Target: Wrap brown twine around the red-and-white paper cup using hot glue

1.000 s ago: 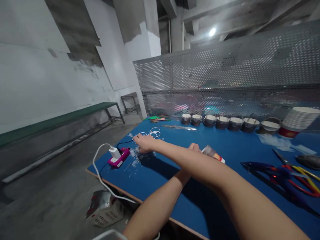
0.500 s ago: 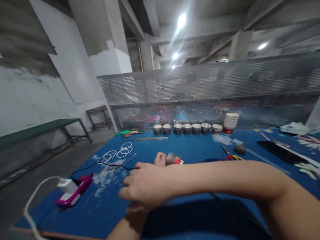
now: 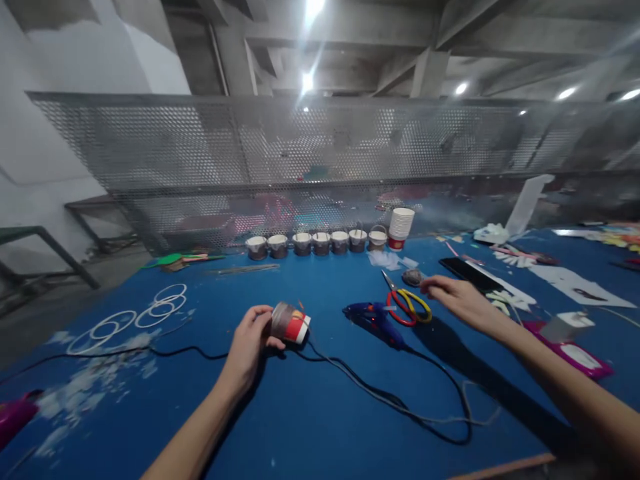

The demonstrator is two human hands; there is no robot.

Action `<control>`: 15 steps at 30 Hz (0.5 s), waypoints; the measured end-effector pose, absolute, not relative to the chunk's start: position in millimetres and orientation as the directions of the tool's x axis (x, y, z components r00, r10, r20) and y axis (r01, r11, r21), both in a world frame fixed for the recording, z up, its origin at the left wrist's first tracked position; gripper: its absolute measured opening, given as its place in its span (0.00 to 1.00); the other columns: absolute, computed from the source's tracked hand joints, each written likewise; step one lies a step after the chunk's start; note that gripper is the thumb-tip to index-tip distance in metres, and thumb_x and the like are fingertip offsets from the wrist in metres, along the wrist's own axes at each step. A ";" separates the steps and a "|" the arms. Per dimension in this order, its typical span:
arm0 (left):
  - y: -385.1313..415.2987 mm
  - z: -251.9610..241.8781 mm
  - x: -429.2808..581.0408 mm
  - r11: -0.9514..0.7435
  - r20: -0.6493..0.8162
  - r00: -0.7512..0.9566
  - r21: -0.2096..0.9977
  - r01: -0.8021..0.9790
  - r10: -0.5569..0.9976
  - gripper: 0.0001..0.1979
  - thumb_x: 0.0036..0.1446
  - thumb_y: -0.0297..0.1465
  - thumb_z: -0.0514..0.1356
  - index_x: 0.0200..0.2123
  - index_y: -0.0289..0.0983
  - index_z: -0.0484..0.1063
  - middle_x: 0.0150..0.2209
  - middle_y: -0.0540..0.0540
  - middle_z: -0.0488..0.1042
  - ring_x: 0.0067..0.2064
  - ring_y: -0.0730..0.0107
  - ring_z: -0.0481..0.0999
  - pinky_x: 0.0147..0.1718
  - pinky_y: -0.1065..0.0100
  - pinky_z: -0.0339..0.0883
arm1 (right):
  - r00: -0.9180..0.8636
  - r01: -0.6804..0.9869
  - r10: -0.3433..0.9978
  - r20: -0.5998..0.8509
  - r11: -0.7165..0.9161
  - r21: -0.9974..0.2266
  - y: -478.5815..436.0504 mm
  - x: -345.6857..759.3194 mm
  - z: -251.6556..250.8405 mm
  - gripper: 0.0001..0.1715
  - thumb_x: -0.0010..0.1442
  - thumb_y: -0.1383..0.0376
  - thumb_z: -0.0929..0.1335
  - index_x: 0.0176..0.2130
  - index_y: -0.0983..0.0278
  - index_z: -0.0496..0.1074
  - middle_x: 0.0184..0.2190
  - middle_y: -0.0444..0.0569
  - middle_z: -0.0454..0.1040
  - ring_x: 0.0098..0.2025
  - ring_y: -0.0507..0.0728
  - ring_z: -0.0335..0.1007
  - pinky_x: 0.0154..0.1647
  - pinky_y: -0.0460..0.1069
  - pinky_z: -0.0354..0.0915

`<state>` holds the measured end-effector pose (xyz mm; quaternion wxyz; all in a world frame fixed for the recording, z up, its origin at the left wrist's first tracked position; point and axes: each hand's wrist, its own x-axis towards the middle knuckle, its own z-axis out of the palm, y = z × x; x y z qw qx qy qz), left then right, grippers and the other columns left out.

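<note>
Grasping tipped paper cup (image 3: 289,323) by its grey end with left hand (image 3: 251,337).
With right hand (image 3: 457,300) just beside dark lump (image 3: 413,278), unclear if pinching anything; between both grips, blue glue gun (image 3: 384,328), plus scissors (image 3: 395,292) nearer the right.

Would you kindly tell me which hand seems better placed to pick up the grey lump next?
The right hand, I'd judge: it is close beside the grey lump, while the left hand is farther off and holds the cup.
</note>
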<state>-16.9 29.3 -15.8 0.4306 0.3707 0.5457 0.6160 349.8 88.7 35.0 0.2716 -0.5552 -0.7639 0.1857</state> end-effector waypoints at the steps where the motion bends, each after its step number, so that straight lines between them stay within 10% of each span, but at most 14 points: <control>1: 28.9 -15.2 -15.6 -0.031 -0.017 -0.351 0.991 -0.129 0.936 0.13 0.44 0.35 0.61 0.33 0.36 0.66 0.24 0.55 0.70 0.17 0.74 0.71 0.15 0.71 0.69 | -0.256 0.750 0.959 0.123 0.277 -0.600 93.4 351.2 25.4 0.17 0.53 0.62 0.61 0.37 0.65 0.74 0.38 0.54 0.79 0.40 0.62 0.75 0.43 0.54 0.68; 9: 19.3 -10.8 -4.9 -0.015 -0.031 -0.340 0.991 -0.133 0.940 0.13 0.45 0.34 0.62 0.34 0.36 0.66 0.24 0.54 0.72 0.21 0.73 0.73 0.20 0.71 0.70 | -0.464 0.646 0.879 -0.113 0.249 -0.722 84.6 300.1 -5.7 0.25 0.51 0.54 0.67 0.43 0.68 0.72 0.35 0.53 0.76 0.36 0.60 0.72 0.36 0.51 0.67; 15: 13.3 -11.9 0.6 0.010 -0.036 -0.330 0.997 -0.080 0.943 0.15 0.44 0.35 0.64 0.35 0.37 0.65 0.27 0.53 0.74 0.24 0.74 0.72 0.24 0.70 0.70 | -0.448 0.525 0.894 -0.018 0.246 -0.815 91.7 269.1 -32.7 0.21 0.53 0.55 0.64 0.37 0.68 0.73 0.28 0.49 0.74 0.31 0.58 0.69 0.32 0.50 0.65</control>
